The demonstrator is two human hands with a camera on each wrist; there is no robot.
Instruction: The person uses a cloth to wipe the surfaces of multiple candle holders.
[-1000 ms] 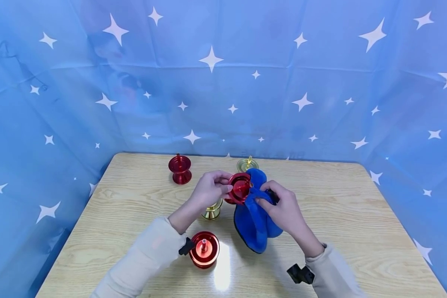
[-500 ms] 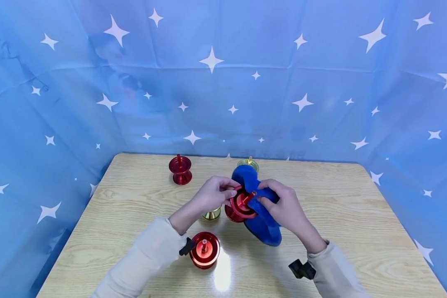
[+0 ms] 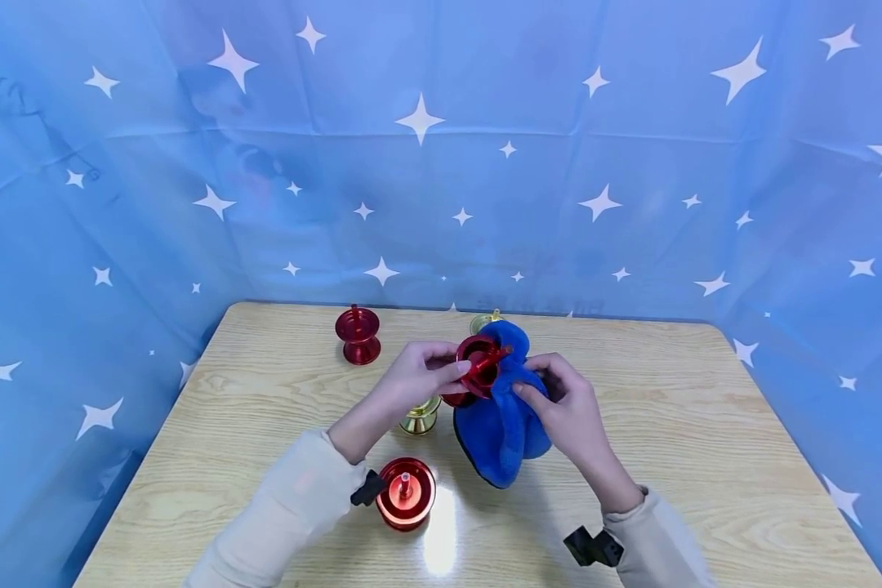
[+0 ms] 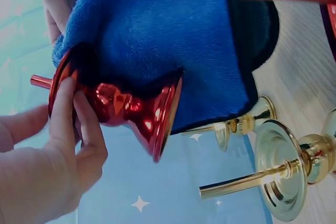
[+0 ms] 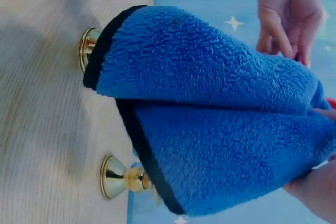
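My left hand [image 3: 420,377] pinches a shiny red metal candle holder [image 3: 478,363] by the rim of its dish, fingers clearly on it in the left wrist view [image 4: 113,103]. The holder is tilted above the table, its spike leaning toward the right. My right hand [image 3: 564,402] grips a fluffy blue cloth [image 3: 500,433] with black edging, pinched between thumb and fingers. The cloth [image 5: 210,77] is wrapped against the dish and hangs in folds. It covers part of the holder, and in the right wrist view it hides nearly all of it.
On the wooden table [image 3: 706,457] a red candle holder [image 3: 406,498] stands at the front, another red one [image 3: 358,331] at the back left. One gold holder [image 3: 419,418] is under my left wrist; a second gold one [image 3: 483,321] stands behind the cloth. A blue star-patterned curtain [image 3: 441,163] surrounds the table.
The held candle holder dips toward me half a second ago, then comes back up and tilts. The blue cloth swings and refolds around its dish along with my right hand.
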